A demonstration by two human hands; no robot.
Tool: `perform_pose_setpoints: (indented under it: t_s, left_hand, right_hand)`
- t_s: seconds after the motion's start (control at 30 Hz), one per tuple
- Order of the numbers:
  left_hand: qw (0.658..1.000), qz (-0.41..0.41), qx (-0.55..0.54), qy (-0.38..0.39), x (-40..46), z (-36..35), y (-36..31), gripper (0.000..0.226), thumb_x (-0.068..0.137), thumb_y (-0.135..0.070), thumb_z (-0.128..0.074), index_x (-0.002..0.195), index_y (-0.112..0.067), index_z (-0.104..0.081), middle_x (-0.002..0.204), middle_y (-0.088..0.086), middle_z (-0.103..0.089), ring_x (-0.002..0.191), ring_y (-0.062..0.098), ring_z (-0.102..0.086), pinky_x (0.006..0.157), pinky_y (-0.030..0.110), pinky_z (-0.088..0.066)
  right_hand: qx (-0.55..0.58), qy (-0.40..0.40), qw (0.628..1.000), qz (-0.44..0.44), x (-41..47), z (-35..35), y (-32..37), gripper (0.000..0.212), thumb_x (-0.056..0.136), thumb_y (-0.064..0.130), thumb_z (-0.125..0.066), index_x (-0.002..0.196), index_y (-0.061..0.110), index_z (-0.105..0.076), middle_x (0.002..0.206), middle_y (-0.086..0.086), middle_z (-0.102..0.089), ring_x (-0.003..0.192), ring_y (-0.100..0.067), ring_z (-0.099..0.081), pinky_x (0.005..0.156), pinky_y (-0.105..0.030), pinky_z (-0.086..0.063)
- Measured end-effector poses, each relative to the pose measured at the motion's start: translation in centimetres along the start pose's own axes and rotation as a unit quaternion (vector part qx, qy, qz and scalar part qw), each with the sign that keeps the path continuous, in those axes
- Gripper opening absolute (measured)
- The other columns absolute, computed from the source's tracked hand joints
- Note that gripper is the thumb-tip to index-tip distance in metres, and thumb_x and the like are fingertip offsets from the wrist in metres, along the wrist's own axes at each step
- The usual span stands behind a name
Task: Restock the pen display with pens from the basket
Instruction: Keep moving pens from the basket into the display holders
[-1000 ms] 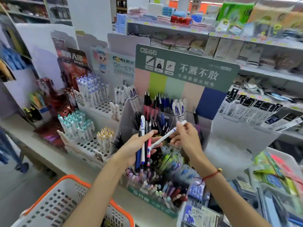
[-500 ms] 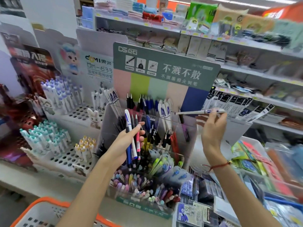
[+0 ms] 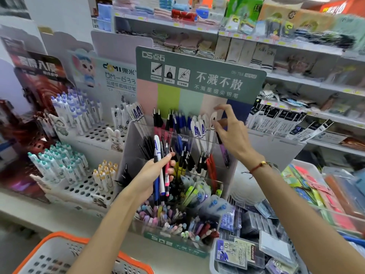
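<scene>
Basket (image 3: pixel 59 252) front-left (partly out of frame), pen display (image 3: pixel 197 76) behind it, shelves (image 3: pixel 296 46) behind that

A pale shelf (image 3: pixel 49 220) carries the goods. The tiered pen display (image 3: pixel 173 242) with the green header stands on it. Just left of the pen display sits a white perforated rack (image 3: pixel 83 190) of capped pens, and further left a dark red display (image 3: pixel 29 175). Right of the pen display rests a clear tray (image 3: pixel 213 262) of packaged refills. The orange-rimmed basket (image 3: pixel 59 254) shows in front of the shelf edge, below the pen display.
</scene>
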State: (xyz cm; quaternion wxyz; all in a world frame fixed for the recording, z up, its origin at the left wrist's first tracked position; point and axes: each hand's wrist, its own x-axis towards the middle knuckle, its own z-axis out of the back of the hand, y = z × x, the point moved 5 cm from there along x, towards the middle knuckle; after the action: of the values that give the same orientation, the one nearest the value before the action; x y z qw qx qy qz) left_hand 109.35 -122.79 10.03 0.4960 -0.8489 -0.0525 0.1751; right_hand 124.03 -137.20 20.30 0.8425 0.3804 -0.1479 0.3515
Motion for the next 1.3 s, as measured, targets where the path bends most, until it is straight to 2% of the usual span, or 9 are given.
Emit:
perform_pose_setpoints:
  t_s: [0.17,0.27,0.47,0.6,0.73,0.8,0.97,1.07,1.3]
  left_hand:
    - [1.0,0.001,-0.005,0.008,0.3,-1.0,-0.5,0.022,0.101,-0.021,-0.049,0.117,-0.008,-0.057,0.067,-0.006,-0.056,0.05,0.005,-0.047,0.051,0.02,-0.046]
    - [1.0,-0.002,-0.016,0.017,0.2,-1.8,-0.6,0.023,0.101,-0.022,-0.049,0.117,-0.009,-0.06,0.071,-0.004,-0.064,0.055,0.007,-0.056,0.057,0.024,-0.054]
    - [0.998,0.005,-0.037,0.043,0.0,-2.7,-0.2,0.027,0.1,-0.027,-0.048,0.122,-0.02,-0.063,0.085,0.0,-0.072,0.073,0.01,-0.069,0.072,0.028,-0.06]
    - [0.997,0.02,0.002,0.074,0.0,-2.7,0.4,0.033,0.1,-0.028,-0.049,0.129,-0.018,-0.059,0.078,-0.005,-0.063,0.063,0.006,-0.058,0.061,0.022,-0.053]
    - [0.995,0.036,0.001,0.098,0.0,-3.6,0.8,0.031,0.101,-0.029,-0.046,0.121,-0.011,-0.06,0.067,-0.007,-0.052,0.05,0.002,-0.042,0.046,0.014,-0.04]
    - [0.994,0.037,0.012,0.102,-0.1,-4.0,0.9,0.03,0.101,-0.03,-0.045,0.115,-0.01,-0.062,0.063,-0.008,-0.049,0.046,0.002,-0.038,0.044,0.014,-0.037]
    - [0.995,0.058,0.042,0.067,-0.6,-3.8,1.0,0.035,0.097,-0.038,-0.05,0.096,-0.006,-0.066,0.068,-0.002,-0.064,0.048,0.003,-0.055,0.042,0.014,-0.045]
    - [0.993,0.071,0.056,0.075,-1.0,-3.4,1.1,0.031,0.099,-0.033,-0.049,0.106,-0.009,-0.068,0.093,-0.002,-0.076,0.063,0.004,-0.067,0.047,0.014,-0.048]
    - [0.992,0.059,0.063,0.093,-0.9,-3.5,0.9,0.023,0.098,-0.03,-0.053,0.108,-0.013,-0.065,0.078,-0.004,-0.064,0.051,0.003,-0.047,0.04,0.012,-0.033]
  right_hand:
    - [-0.039,-0.035,0.998,0.021,0.1,-0.8,0.0,0.025,0.092,0.03,-0.067,0.114,0.019,-0.062,0.089,0.004,-0.072,0.079,-0.017,-0.066,0.07,-0.034,-0.054]
    - [-0.113,-0.059,0.991,0.031,0.4,-0.9,-0.6,0.022,0.089,0.032,-0.068,0.107,0.019,-0.068,0.089,0.004,-0.068,0.091,-0.023,-0.058,0.067,-0.03,-0.043]
    - [-0.172,-0.024,0.984,0.036,1.4,-0.6,-0.2,0.032,0.09,0.032,-0.067,0.121,0.022,-0.067,0.101,-0.004,-0.063,0.095,-0.026,-0.054,0.071,-0.031,-0.042]
    - [-0.033,-0.05,0.998,0.007,-0.6,-0.2,1.6,0.025,0.091,0.032,-0.067,0.111,0.016,-0.067,0.078,0.004,-0.06,0.066,-0.012,-0.053,0.056,-0.022,-0.042]
    - [0.113,0.174,0.965,-0.16,-3.4,-3.1,2.2,0.029,0.092,0.045,-0.062,0.104,0.021,-0.074,0.074,0.017,-0.063,0.061,0.012,-0.054,0.056,-0.008,-0.038]
    - [0.174,0.213,0.938,-0.211,-4.4,-3.9,2.1,0.025,0.091,0.041,-0.064,0.101,0.021,-0.075,0.063,0.016,-0.06,0.045,0.01,-0.047,0.048,-0.006,-0.034]
    - [0.256,0.163,0.914,-0.27,-5.6,-4.1,0.5,0.013,0.092,0.029,-0.066,0.094,0.019,-0.074,0.066,0.006,-0.061,0.046,-0.001,-0.044,0.045,-0.014,-0.036]
    - [0.292,0.085,0.9,-0.314,-5.7,-3.6,-0.8,0.017,0.094,0.023,-0.064,0.103,0.009,-0.07,0.072,0.002,-0.063,0.049,-0.002,-0.053,0.046,-0.014,-0.041]
    - [0.342,0.05,0.885,-0.311,-6.6,-2.9,0.3,0.012,0.095,0.024,-0.061,0.104,0.016,-0.063,0.088,-0.004,-0.072,0.058,-0.007,-0.066,0.055,-0.016,-0.053]
